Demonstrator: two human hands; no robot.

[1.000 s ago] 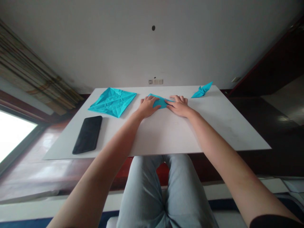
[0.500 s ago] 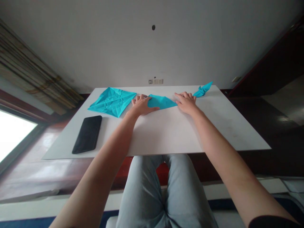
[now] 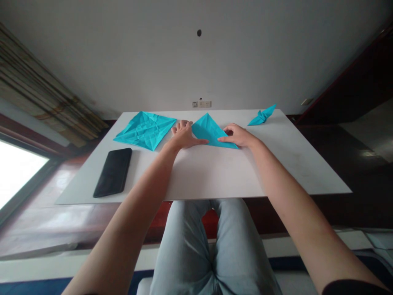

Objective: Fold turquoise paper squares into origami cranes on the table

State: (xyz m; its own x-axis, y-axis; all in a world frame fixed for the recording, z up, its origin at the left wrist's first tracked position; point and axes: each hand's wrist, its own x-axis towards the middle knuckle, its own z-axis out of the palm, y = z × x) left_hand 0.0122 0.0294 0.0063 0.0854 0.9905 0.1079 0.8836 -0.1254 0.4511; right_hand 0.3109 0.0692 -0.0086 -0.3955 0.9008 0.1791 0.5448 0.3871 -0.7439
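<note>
A folded blue paper triangle [image 3: 208,129] lies on the white table [image 3: 215,168] between my hands, its far point raised. My left hand [image 3: 183,136] rests flat on the table against the triangle's left corner, thumb along its near edge. My right hand [image 3: 238,135] pinches the triangle's right corner, which it holds near the table top.
A creased, unfolded blue paper square [image 3: 145,130] lies at the table's far left. A black phone [image 3: 113,172] sits near the left front edge. A small folded blue paper figure [image 3: 261,116] stands at the far right. My knees show below the table's front edge.
My hands slid apart along the folded paper, then my right hand came back toward me with the right corner. The paper went from a flat strip to a wider raised triangle.
</note>
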